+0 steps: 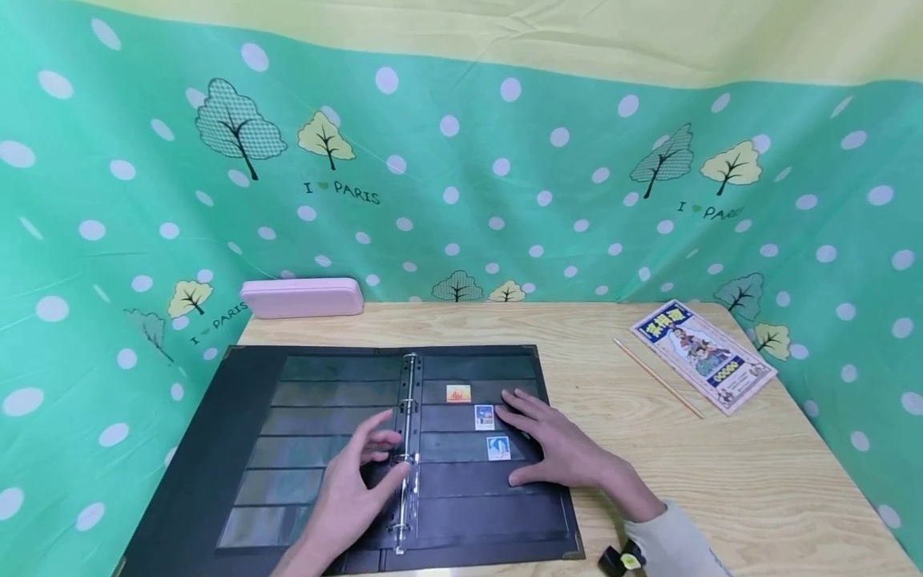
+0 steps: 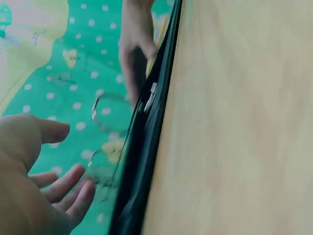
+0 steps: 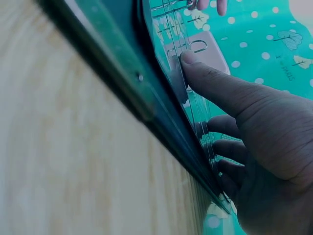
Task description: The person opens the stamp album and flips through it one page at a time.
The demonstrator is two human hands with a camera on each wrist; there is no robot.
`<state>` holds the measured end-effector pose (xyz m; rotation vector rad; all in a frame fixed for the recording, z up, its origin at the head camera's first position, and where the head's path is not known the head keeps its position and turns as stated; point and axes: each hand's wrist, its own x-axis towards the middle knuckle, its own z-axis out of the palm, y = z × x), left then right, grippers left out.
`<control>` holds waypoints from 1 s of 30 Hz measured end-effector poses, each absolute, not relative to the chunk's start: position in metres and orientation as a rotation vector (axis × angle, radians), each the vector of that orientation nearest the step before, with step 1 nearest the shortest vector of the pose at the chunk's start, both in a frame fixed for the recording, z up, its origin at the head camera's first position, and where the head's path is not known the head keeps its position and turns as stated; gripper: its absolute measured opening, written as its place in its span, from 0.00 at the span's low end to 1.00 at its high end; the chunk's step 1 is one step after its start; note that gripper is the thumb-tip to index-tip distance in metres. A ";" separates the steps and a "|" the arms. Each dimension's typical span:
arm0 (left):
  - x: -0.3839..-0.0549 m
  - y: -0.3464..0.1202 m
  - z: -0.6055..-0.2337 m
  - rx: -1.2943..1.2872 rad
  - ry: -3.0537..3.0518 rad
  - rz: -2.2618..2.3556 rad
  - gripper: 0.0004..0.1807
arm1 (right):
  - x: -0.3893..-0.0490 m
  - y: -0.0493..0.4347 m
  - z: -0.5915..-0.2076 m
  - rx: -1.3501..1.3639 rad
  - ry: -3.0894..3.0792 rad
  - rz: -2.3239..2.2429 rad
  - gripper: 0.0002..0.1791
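A black ring-binder stamp album point(image 1: 191, 457) lies open on the table, its pages divided into clear strip pockets. Three stamps sit in the right page: an orange one point(image 1: 458, 393), a dark blue one point(image 1: 485, 417) and a light blue one point(image 1: 498, 448). My right hand point(image 1: 558, 445) rests on the right side of that page with spread fingers, holding nothing; its fingertips are close to the dark blue stamp. Over the metal rings point(image 1: 407, 405) hovers my left hand point(image 1: 346, 497), fingers loosely bent and nothing in them. In the left wrist view, the left hand point(image 2: 34, 176) appears apart from the rings.
At the back left stands a pink case point(image 1: 303, 298). A pencil point(image 1: 658, 377) and a printed booklet point(image 1: 703, 355) lie on the right of the wooden table point(image 1: 757, 489). Near the right sleeve is a small black object point(image 1: 613, 559), partly hidden. A green dotted curtain point(image 1: 497, 208) encloses the table.
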<state>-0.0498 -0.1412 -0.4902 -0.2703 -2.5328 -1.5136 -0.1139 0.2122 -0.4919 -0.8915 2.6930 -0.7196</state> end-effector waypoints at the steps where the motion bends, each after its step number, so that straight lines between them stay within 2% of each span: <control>1: -0.049 -0.139 -0.494 -0.253 -2.532 -1.521 0.43 | -0.114 0.212 -0.492 -0.894 2.692 -0.723 0.57; 4: -0.049 -0.136 -0.504 -0.202 -2.546 -1.516 0.46 | -0.114 0.213 -0.494 -0.894 2.696 -0.730 0.57; 9: -0.051 -0.136 -0.517 -0.173 -2.551 -1.542 0.44 | -0.113 0.215 -0.494 -0.895 2.708 -0.728 0.57; 18: -0.053 -0.138 -0.519 -0.169 -2.587 -1.494 0.44 | -0.116 0.212 -0.493 -0.896 2.694 -0.711 0.58; 24: -0.053 -0.138 -0.520 -0.183 -2.596 -1.484 0.44 | -0.119 0.213 -0.484 -0.871 2.666 -0.791 0.51; 30: -0.053 -0.138 -0.519 -0.247 -2.536 -1.482 0.39 | -0.133 0.219 -0.475 -0.817 2.791 -0.919 0.48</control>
